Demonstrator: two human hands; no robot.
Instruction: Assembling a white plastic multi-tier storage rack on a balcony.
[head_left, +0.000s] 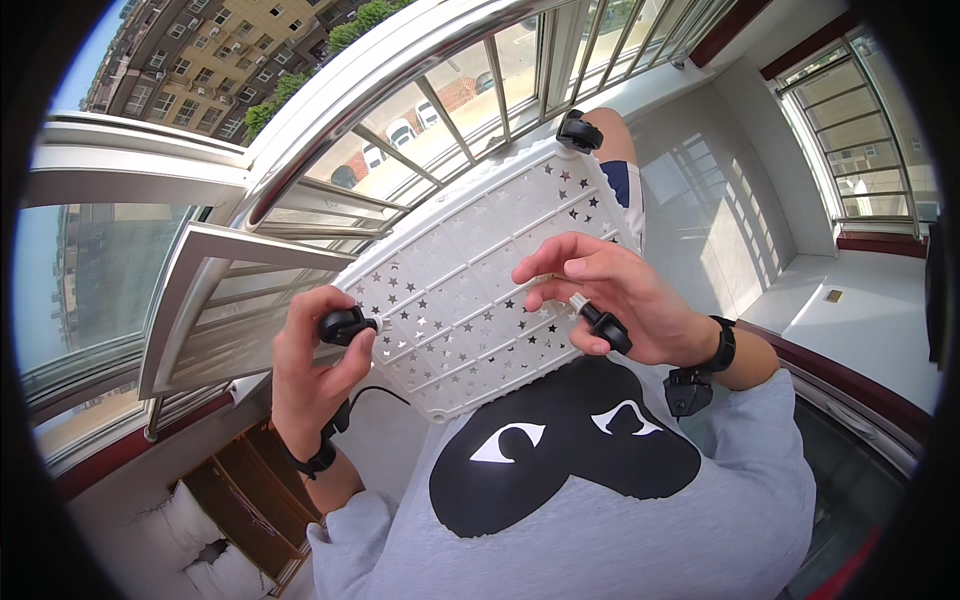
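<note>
A white plastic tray with star-shaped holes and raised ribs lies tilted across my lap, ribbed side toward me. My left hand pinches a black caster wheel between thumb and fingers at the tray's left corner. Its pale base meets the corner; how far it is seated I cannot tell. Over the tray's right part, my right hand has its upper fingers loosely curled. Its lower fingers hold another black caster wheel, with the white stem pointing up and left. A third caster wheel stands on the far corner.
Beyond the tray runs a metal window railing, with an open window sash on the left. Brown wooden furniture stands at lower left. A pale tiled floor stretches to the right, below another barred window.
</note>
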